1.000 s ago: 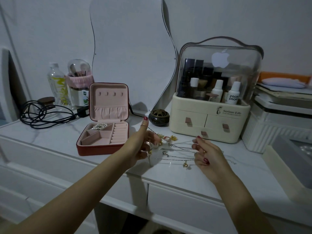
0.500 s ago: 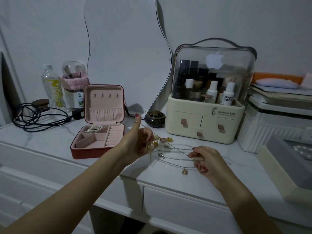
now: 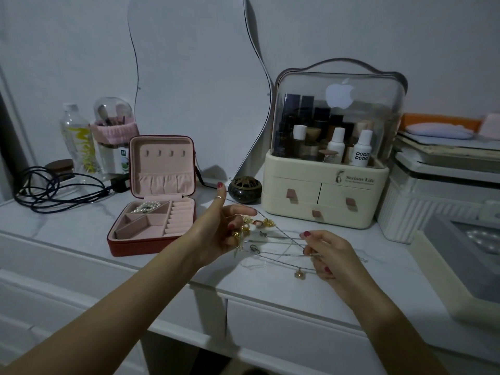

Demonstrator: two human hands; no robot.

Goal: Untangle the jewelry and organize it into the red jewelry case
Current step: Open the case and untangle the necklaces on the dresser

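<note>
The red jewelry case [image 3: 140, 246] stands open on the white tabletop [image 3: 67, 226], lid upright. Right of it, the left hand [image 3: 216, 234] curls loosely around gold pieces, thumb raised. Thin chains [image 3: 281, 239] run left to right to the right hand [image 3: 330, 255], which pinches one.

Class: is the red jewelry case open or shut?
Open: the red jewelry case has its lid upright, pink compartments exposed, pearls in one.
</note>
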